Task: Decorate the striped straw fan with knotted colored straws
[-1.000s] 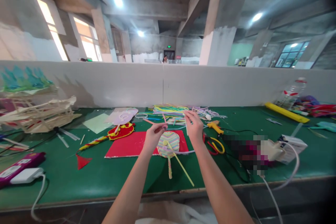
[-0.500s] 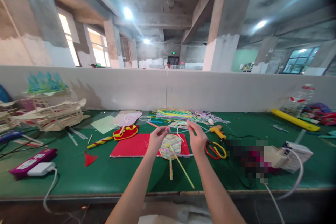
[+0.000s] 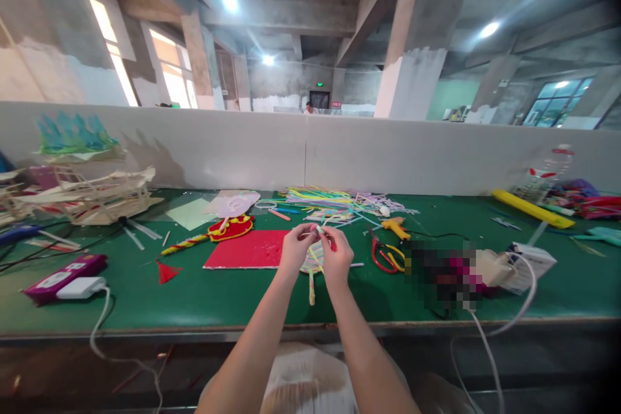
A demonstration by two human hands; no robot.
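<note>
My left hand and my right hand are raised close together over the green table, fingertips nearly touching. Both pinch a thin pale strip that curls between them. Just under the hands lies a pastel striped round lollipop craft with its stick pointing toward me, resting on the edge of a red sheet. Most of the striped disc is hidden by my hands.
Red-and-yellow scissors and a yellow glue gun lie right of my hands. Several coloured strips are piled behind. A red-yellow fan craft, a stick model, a purple power strip sit left; a boxed item with white cable right.
My hands have come closer together and nearer to me, closing the gap over the striped disc; the pale strip now bends between the fingertips. The camera view has shifted slightly.
</note>
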